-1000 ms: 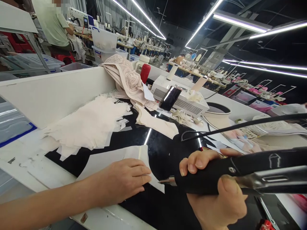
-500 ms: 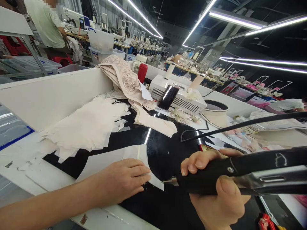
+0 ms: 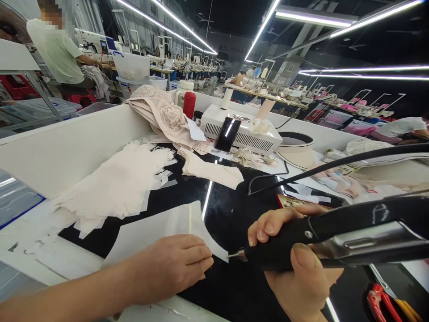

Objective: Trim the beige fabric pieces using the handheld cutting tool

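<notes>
White sheet: near left on the table, its right corner at the tip of the black tool; contact there is too fine to tell.
Left hand: palm down on the sheet's near part, fingers nearly straight and side by side, thumb hidden.
Right hand: closed around the black tool, thumb on its near side.
In the way: the left hand covers part of the sheet; the right hand and tool hide the table behind them; a black cable crosses the right side.
Cut pieces: a loose cream pile far left of the sheet, a neater cream stack beyond it.
Far side: lace garments, a red cylinder, a phone leaning on a vented white box.
Right side: a visor farther off, a red-handled tool near.
Surface: glossy black top, white partition at left.
Room: strip lights, rows of sewing machines, a seated person far left.
</notes>
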The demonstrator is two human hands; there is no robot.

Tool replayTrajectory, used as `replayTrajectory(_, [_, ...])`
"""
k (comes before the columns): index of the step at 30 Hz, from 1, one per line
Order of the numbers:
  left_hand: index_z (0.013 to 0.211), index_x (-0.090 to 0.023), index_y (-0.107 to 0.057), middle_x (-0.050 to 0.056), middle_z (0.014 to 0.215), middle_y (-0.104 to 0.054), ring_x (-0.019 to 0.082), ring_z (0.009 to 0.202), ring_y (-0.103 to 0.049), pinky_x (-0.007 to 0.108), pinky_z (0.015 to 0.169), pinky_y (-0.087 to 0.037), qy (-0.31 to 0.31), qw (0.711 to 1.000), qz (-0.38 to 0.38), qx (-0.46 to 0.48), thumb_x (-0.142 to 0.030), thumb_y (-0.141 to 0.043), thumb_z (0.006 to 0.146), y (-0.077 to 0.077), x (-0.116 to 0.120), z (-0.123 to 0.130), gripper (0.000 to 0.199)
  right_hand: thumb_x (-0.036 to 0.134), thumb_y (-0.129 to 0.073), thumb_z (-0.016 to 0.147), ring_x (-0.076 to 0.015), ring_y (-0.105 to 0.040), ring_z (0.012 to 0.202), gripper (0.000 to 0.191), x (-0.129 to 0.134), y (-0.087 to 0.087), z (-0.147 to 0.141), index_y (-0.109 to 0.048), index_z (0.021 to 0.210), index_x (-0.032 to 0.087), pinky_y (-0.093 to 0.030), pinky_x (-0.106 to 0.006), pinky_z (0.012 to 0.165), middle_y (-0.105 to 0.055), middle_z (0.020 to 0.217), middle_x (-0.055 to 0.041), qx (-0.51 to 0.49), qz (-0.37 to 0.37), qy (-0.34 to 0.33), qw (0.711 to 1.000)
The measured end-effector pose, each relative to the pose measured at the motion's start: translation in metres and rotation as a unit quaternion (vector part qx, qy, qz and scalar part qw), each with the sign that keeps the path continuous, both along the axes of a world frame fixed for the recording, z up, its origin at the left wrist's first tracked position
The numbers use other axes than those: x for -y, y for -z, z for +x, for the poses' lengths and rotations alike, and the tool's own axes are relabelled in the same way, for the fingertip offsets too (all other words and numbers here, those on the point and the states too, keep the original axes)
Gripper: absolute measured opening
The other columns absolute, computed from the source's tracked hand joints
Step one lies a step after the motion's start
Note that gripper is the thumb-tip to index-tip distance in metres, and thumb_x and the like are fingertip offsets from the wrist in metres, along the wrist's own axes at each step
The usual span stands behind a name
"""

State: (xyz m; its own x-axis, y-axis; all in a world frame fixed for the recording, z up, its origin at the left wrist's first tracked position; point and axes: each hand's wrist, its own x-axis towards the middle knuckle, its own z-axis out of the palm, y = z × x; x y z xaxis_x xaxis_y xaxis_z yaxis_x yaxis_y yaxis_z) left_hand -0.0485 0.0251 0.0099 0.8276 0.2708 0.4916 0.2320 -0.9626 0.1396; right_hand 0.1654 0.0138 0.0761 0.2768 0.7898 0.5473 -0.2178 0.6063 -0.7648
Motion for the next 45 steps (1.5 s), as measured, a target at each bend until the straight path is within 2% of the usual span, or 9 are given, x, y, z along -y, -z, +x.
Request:
replayTrajectory(4, [0.124, -0.006, -0.068, 0.010, 0.116, -0.076, 0.018, 0.112, -0.072, 0.029, 0.111, -0.057, -0.018, 1.000, 0.013, 0.010, -0.015, -0.050, 0.112, 0.002, -0.001, -0.001, 0.023, 0.036, -0.083, 0.087, -0.0149, -0.060, 0.060, 0.035, 0.000, 0.001, 0.001, -0.062, 0.113, 0.027, -0.057, -0.027, 0.048, -0.067, 0.075, 0.0042, 0.005, 0.011, -0.009, 1.000])
replayTrajectory(10, [0.122, -0.010, -0.069, 0.008, 0.117, -0.077, 0.019, 0.110, -0.073, 0.031, 0.106, -0.061, -0.047, 0.999, 0.001, 0.005, -0.014, -0.053, 0.110, -0.002, -0.004, -0.001, 0.021, 0.037, -0.082, 0.089, -0.0143, -0.062, 0.062, 0.036, 0.000, 0.003, 0.004, -0.061, 0.116, 0.027, -0.059, -0.027, 0.051, -0.066, 0.077, 0.0040, 0.009, 0.008, -0.027, 1.000])
replayTrajectory(15, [0.122, -0.012, -0.069, 0.006, 0.119, -0.078, 0.019, 0.111, -0.073, 0.032, 0.107, -0.058, -0.049, 0.998, 0.026, -0.010, -0.016, -0.047, 0.112, 0.001, -0.010, -0.001, 0.024, 0.037, -0.082, 0.089, -0.0143, -0.062, 0.062, 0.037, 0.001, 0.003, 0.004, -0.060, 0.117, 0.027, -0.059, -0.027, 0.051, -0.066, 0.078, 0.0038, 0.012, 0.011, -0.029, 0.999])
replayTrajectory(22, [0.121, -0.012, -0.069, 0.006, 0.120, -0.077, 0.019, 0.110, -0.072, 0.032, 0.106, -0.058, -0.059, 0.998, 0.026, -0.014, -0.017, -0.053, 0.111, 0.001, -0.010, -0.001, 0.020, 0.038, -0.083, 0.088, -0.0142, -0.061, 0.060, 0.037, -0.001, 0.002, 0.002, -0.061, 0.115, 0.026, -0.057, -0.026, 0.049, -0.066, 0.075, 0.0040, 0.001, 0.003, -0.019, 1.000])
replayTrajectory(28, [0.121, -0.012, -0.068, 0.006, 0.123, -0.076, 0.021, 0.112, -0.072, 0.033, 0.105, -0.058, -0.063, 0.998, 0.004, -0.009, -0.016, -0.057, 0.108, 0.000, -0.009, -0.001, 0.018, 0.037, -0.084, 0.085, -0.0148, -0.061, 0.059, 0.037, -0.011, -0.002, -0.004, -0.062, 0.113, 0.027, -0.057, -0.027, 0.048, -0.065, 0.075, 0.0045, -0.020, 0.011, -0.008, 1.000])
replayTrajectory(39, [0.125, -0.014, -0.067, 0.005, 0.125, -0.076, 0.019, 0.115, -0.070, 0.032, 0.113, -0.052, -0.063, 0.998, -0.016, -0.003, -0.020, -0.060, 0.108, -0.001, -0.009, -0.001, 0.020, 0.035, -0.081, 0.088, -0.0145, -0.063, 0.060, 0.034, -0.018, 0.006, -0.010, -0.061, 0.114, 0.028, -0.058, -0.028, 0.050, -0.065, 0.077, 0.0048, 0.003, 0.012, -0.007, 1.000])
replayTrajectory(45, [0.129, -0.018, -0.068, 0.006, 0.137, -0.071, 0.026, 0.126, -0.066, 0.040, 0.112, -0.054, -0.084, 0.994, -0.058, -0.029, -0.022, -0.063, 0.106, -0.004, -0.009, -0.007, 0.023, 0.035, -0.080, 0.088, -0.0152, -0.062, 0.058, 0.032, -0.020, 0.003, -0.011, -0.061, 0.113, 0.028, -0.056, -0.028, 0.047, -0.065, 0.075, 0.0045, -0.001, 0.009, 0.005, 1.000])
